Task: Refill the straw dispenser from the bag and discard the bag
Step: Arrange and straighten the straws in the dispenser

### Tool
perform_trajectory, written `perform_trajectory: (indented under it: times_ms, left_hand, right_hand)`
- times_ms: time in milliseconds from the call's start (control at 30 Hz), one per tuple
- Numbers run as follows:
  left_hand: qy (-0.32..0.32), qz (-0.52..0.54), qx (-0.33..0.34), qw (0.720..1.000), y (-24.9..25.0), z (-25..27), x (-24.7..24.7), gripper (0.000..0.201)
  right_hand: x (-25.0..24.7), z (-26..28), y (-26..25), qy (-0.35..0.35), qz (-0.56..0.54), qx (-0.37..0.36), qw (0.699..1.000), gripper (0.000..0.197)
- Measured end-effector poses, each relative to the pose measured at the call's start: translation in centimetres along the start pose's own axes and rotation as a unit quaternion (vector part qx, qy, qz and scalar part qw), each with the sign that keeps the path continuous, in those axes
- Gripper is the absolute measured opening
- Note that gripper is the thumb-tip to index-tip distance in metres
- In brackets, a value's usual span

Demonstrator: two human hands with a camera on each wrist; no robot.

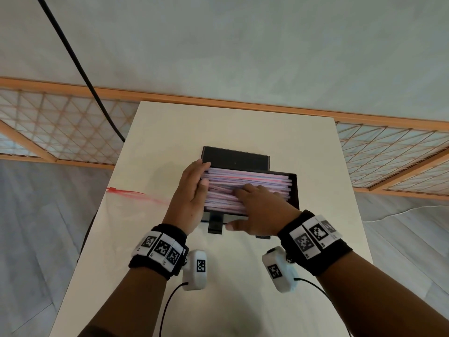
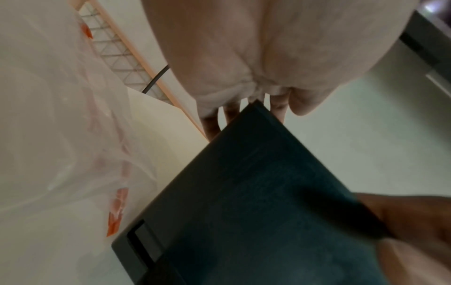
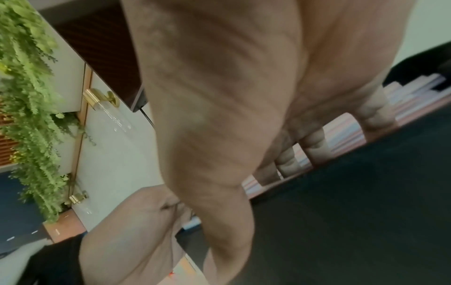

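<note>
A black straw dispenser (image 1: 294, 190) stands mid-table with its lid (image 1: 235, 158) folded back. Pink and white wrapped straws (image 1: 250, 177) fill it to the top. My left hand (image 1: 198, 183) stands edge-on at the dispenser's left end, its straight fingers against the straw ends. Lying flat on top of the pile, my right hand (image 1: 255, 205) has its fingers stretched left and its thumb over the front edge. A clear bag (image 1: 128, 193) with a red zip strip lies flat on the table, left of the dispenser. The left wrist view shows the bag (image 2: 61, 135) beside the dispenser's dark wall (image 2: 244, 192).
The white table (image 1: 243, 127) is narrow, with its side edges close on both sides. A black cable (image 1: 80, 69) hangs down past the table's far left corner. A wooden lattice screen (image 1: 60, 122) lies behind the table.
</note>
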State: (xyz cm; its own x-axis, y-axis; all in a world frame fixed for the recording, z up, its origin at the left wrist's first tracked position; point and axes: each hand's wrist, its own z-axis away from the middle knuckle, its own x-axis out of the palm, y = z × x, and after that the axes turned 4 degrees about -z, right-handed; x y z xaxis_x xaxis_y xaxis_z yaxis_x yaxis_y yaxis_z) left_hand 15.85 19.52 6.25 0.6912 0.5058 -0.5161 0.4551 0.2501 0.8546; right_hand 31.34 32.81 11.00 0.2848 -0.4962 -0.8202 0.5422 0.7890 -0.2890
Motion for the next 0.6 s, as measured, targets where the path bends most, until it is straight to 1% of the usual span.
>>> perform_trajectory:
  times_ms: [67, 133, 200, 233, 300, 433, 533, 600]
  left_hand:
    - [0.006, -0.119, 0.015, 0.993, 0.4, -0.1, 0.5, 0.046]
    - [0.004, -0.257, 0.071, 0.964, 0.9, -0.4, 0.8, 0.044]
    - [-0.017, -0.334, 0.121, 0.935, 1.1, -0.8, 1.0, 0.044]
    - [-0.029, -0.352, 0.128, 0.927, 1.3, -1.0, 1.1, 0.044]
    - [-0.044, -0.367, 0.125, 0.921, 1.4, -1.3, 1.4, 0.046]
    - [-0.049, -0.365, 0.119, 0.922, 1.4, -1.2, 1.6, 0.048]
    - [-0.048, -0.355, 0.117, 0.926, 1.4, -1.2, 1.6, 0.048]
    - [-0.046, -0.354, 0.112, 0.928, 1.4, -1.2, 1.6, 0.048]
  right_hand:
    - [0.5, -0.5, -0.2, -0.006, 0.008, 0.006, 1.000, 0.089]
    - [0.8, -1.1, -0.3, 0.003, -0.008, 0.015, 1.000, 0.084]
    - [1.1, -1.6, -0.2, 0.005, -0.024, 0.020, 1.000, 0.079]
    - [1.1, -1.9, -0.2, 0.004, -0.030, 0.026, 0.999, 0.077]
    - [1.1, -2.3, -0.2, 0.000, -0.042, 0.035, 0.999, 0.075]
    - [0.2, -2.9, -0.3, -0.036, -0.050, 0.040, 0.997, 0.065]
    - [-0.9, -3.2, -0.1, -0.073, -0.058, 0.035, 0.995, 0.072]
    - [-1.3, -3.3, 0.0, -0.091, -0.078, 0.023, 0.993, 0.084]
